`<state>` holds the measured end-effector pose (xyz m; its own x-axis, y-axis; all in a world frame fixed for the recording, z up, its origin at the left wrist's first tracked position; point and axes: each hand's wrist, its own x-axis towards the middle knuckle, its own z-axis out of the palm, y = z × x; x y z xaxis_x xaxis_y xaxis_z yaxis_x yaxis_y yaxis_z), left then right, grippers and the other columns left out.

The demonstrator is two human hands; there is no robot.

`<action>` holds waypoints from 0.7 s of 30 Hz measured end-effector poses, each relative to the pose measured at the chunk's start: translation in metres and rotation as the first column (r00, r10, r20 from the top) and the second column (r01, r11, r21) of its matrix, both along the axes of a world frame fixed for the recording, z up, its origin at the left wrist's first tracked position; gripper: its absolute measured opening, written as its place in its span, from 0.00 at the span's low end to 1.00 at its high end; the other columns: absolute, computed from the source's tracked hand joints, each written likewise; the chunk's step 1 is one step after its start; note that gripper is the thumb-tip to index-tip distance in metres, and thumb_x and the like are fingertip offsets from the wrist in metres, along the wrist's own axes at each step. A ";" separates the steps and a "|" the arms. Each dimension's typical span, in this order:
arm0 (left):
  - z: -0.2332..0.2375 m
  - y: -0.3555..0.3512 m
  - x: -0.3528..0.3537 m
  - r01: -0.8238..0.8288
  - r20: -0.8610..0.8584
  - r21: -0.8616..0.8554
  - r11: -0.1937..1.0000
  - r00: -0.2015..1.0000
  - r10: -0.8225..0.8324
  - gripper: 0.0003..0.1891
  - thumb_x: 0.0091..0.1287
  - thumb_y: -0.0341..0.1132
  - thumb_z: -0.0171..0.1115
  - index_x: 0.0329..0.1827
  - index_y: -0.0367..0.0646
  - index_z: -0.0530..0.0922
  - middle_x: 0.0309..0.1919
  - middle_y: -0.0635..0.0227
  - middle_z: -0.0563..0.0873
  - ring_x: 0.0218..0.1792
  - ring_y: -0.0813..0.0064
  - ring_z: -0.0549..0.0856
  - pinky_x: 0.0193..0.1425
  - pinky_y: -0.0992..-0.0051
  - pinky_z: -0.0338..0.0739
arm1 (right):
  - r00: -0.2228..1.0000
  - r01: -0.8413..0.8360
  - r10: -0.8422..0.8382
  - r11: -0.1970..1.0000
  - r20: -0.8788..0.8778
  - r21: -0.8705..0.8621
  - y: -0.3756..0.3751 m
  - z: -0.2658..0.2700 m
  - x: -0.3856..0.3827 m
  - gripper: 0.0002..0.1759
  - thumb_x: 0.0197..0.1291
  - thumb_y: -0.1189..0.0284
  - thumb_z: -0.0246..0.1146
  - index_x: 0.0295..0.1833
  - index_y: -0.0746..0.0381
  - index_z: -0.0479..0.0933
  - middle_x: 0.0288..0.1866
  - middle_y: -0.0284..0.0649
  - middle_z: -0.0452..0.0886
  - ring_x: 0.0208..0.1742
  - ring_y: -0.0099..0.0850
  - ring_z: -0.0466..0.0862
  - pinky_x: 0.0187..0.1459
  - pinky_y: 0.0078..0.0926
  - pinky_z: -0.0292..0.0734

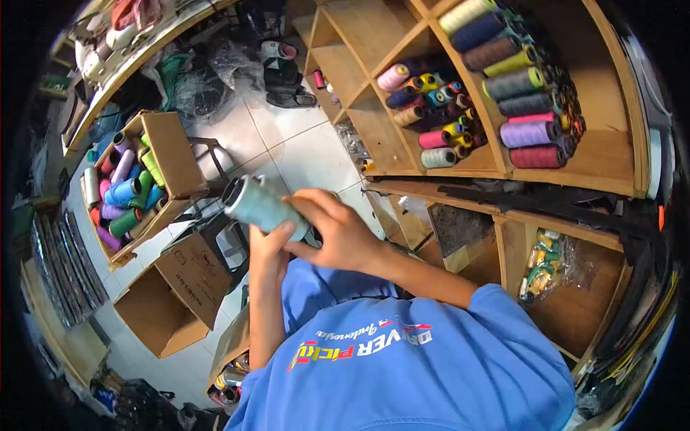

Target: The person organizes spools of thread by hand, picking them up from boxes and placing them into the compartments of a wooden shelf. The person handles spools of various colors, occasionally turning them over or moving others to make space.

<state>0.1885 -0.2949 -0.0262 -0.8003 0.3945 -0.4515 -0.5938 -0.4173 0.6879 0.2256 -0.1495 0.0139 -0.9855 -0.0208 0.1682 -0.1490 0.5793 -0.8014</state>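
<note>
A large pale blue-green thread spool (257,204) is held in front of my chest, lying tilted with its dark open end toward the upper left. My left hand (271,243) grips it from underneath, thumb against its side. Over the spool's right end lies my right hand (338,231), fingers curled across it. My blue shirt (410,366) with printed lettering fills the bottom of the view.
A cardboard box (172,154) packed with coloured thread spools stands on the tiled floor at left, an open empty box (162,305) below it. Wooden shelves (611,169) at upper right hold several spools (528,133). A lower compartment contains a plastic bag (546,266). Shoes (284,75) lie on the floor.
</note>
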 end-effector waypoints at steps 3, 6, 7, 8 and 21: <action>-0.005 0.034 0.000 0.062 -0.022 0.107 0.992 0.998 -0.060 0.40 0.53 0.44 0.74 0.64 0.38 0.62 0.53 0.63 0.75 0.55 0.69 0.76 0.61 0.67 0.70 | 0.993 0.120 -0.121 0.989 -0.007 -0.085 0.028 -0.010 0.011 0.29 0.51 0.64 0.68 0.55 0.69 0.73 0.49 0.48 0.78 0.48 0.43 0.82 0.48 0.34 0.78; -0.032 0.048 0.000 0.137 0.002 0.263 0.955 0.990 -0.142 0.43 0.55 0.49 0.73 0.67 0.37 0.60 0.59 0.63 0.74 0.62 0.68 0.72 0.66 0.66 0.64 | 0.945 0.270 -0.218 0.940 0.242 -0.210 0.054 -0.006 0.024 0.27 0.52 0.64 0.68 0.54 0.70 0.74 0.43 0.49 0.82 0.41 0.41 0.84 0.43 0.32 0.79; -0.037 0.053 0.000 0.137 0.031 0.254 0.957 0.988 -0.150 0.39 0.58 0.45 0.71 0.67 0.38 0.61 0.58 0.63 0.74 0.60 0.69 0.74 0.65 0.66 0.66 | 0.936 0.308 -0.236 0.907 0.260 -0.286 0.063 -0.013 0.029 0.26 0.53 0.64 0.67 0.54 0.70 0.75 0.39 0.50 0.83 0.36 0.39 0.85 0.39 0.31 0.79; -0.038 0.056 0.002 0.155 0.021 0.182 0.971 0.987 -0.161 0.35 0.59 0.44 0.70 0.64 0.37 0.64 0.55 0.63 0.76 0.57 0.67 0.76 0.63 0.64 0.69 | 0.910 0.339 -0.265 0.918 0.319 -0.205 0.076 -0.008 0.033 0.26 0.52 0.65 0.68 0.55 0.68 0.74 0.41 0.49 0.83 0.41 0.35 0.84 0.44 0.29 0.77; -0.045 0.035 -0.006 0.146 0.062 -0.085 0.986 0.988 -0.141 0.24 0.61 0.37 0.67 0.57 0.37 0.70 0.45 0.63 0.79 0.47 0.67 0.81 0.52 0.64 0.76 | 0.776 0.328 -0.584 0.698 0.240 0.637 0.287 -0.078 0.008 0.23 0.45 0.66 0.71 0.48 0.62 0.77 0.43 0.53 0.81 0.48 0.52 0.79 0.50 0.43 0.75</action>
<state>0.1829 -0.2597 -0.0711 -0.7106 0.4600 -0.5323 -0.6817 -0.2633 0.6826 0.2340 0.1370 -0.0642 -0.8621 0.4906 -0.1266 0.5063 0.8241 -0.2540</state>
